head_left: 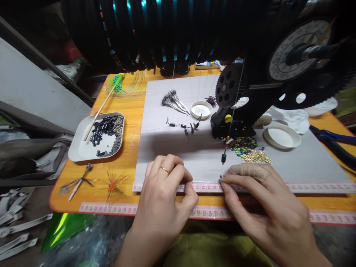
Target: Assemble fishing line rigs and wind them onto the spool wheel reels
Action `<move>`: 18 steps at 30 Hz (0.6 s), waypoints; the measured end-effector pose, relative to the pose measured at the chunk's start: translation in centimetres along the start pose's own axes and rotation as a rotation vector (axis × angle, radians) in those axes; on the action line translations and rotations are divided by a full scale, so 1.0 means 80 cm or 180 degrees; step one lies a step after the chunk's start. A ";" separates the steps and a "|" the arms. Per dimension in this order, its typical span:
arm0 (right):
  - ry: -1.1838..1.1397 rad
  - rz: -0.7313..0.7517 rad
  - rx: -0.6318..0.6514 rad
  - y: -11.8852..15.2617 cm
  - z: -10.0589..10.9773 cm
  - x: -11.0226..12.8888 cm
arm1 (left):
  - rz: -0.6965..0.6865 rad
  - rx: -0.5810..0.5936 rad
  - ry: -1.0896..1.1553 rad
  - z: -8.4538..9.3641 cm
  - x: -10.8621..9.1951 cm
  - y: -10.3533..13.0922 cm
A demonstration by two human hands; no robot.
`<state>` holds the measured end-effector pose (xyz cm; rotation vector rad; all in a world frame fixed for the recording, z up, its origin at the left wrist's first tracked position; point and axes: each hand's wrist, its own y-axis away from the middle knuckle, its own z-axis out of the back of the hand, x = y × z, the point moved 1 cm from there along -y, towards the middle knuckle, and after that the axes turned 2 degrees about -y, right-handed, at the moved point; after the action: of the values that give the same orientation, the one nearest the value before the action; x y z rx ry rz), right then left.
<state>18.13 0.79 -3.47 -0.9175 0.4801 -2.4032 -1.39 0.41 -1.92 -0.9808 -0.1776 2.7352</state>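
Observation:
My right hand [264, 200], with beige tape round one finger, pinches a fine line just below a small grey bead [220, 177]. Above the fingertips, a black cylinder-shaped weight [224, 159] hangs on that line, with orange and white beads [228, 140] higher up. My left hand [167, 196], a ring on one finger, is closed in a pinch over the pink measuring tape [204, 187]; what its fingertips hold, if anything, is hidden. Beside the right hand lie piles of coloured beads [244, 144] and small gold pieces [257, 157] on the grey board [164, 148].
A black drum [155, 33] with a geared stand [230, 85] rises over the board. On the left, a white tray [75, 152] holds black cylinders and a stick. Two round white dishes [201, 110] stand on the board. Blue-handled pliers [333, 137] lie at right.

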 end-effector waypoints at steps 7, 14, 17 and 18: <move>0.0022 0.0010 0.0011 0.002 -0.002 -0.002 | 0.0098 0.0088 -0.0049 0.003 -0.002 -0.002; 0.0098 0.0043 -0.0014 0.003 -0.002 -0.002 | 0.0084 0.0061 -0.0007 0.002 0.000 -0.002; 0.0099 0.0051 -0.0040 0.003 -0.001 -0.001 | 0.0040 0.0046 0.0018 0.002 0.000 0.000; 0.0093 0.0056 -0.0042 0.003 -0.001 0.000 | 0.0032 0.0037 0.0020 0.002 0.000 0.001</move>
<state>18.18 0.65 -3.65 -0.8814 0.5136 -2.4033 -1.50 0.35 -1.78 -0.9898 -0.1560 2.7389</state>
